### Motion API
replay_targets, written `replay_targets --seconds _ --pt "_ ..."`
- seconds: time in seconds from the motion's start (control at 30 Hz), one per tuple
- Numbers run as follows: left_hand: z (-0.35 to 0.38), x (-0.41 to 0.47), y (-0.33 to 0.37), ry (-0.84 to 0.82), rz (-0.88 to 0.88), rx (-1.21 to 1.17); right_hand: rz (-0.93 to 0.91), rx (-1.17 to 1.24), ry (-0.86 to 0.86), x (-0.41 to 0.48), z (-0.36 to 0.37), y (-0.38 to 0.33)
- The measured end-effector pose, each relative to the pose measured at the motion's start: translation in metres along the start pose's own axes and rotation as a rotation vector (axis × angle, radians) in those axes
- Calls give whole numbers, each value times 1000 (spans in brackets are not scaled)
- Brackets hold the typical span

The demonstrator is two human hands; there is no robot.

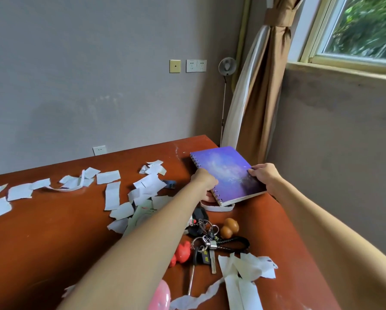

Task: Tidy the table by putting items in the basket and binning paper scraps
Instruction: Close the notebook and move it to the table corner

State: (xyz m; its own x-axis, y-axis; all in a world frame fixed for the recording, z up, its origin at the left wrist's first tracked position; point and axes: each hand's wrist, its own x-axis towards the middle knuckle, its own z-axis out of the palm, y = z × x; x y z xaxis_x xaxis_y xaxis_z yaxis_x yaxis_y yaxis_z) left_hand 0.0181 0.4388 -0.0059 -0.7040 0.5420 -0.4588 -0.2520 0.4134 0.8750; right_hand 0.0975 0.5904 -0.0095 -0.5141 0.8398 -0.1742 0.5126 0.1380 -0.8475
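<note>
Red-brown desk: torn paper scraps lie strewn over its far side and near edge. Purple spiral notebook sits at the far right corner, tilted. The left hand grips its spiral edge and the right hand pinches the opposite edge. A key bunch lies nearer, beside a red toy.

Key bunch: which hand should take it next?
Left, probably. Both hands grip the notebook, but the left hand at the spiral edge is nearer the key bunch, which lies beside its forearm; the right hand holds the opposite edge.
</note>
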Motion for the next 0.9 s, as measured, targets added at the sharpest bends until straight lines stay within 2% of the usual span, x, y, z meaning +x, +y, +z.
replay_targets --seconds 0.2,0.3,0.5,0.6,0.67,0.77,0.9 --pt "-12 -12 -14 85 155 338 24 71 26 7 0 5" --pt "-22 -17 -19 83 194 433 31 99 52 6 2 6" --pt "-28 -39 -18 -106 299 697 52 153 101 3 -2 12" --pt "-31 -48 -19 -247 287 775 64 163 114 -1 -4 14" --pt "-35 -48 -23 -282 266 800 63 161 111 -3 -4 14" --pt "-45 -47 -27 -220 254 838 56 160 104 -5 -5 12" --pt "-55 -47 -28 -21 201 868 57 152 95 -8 -8 14"
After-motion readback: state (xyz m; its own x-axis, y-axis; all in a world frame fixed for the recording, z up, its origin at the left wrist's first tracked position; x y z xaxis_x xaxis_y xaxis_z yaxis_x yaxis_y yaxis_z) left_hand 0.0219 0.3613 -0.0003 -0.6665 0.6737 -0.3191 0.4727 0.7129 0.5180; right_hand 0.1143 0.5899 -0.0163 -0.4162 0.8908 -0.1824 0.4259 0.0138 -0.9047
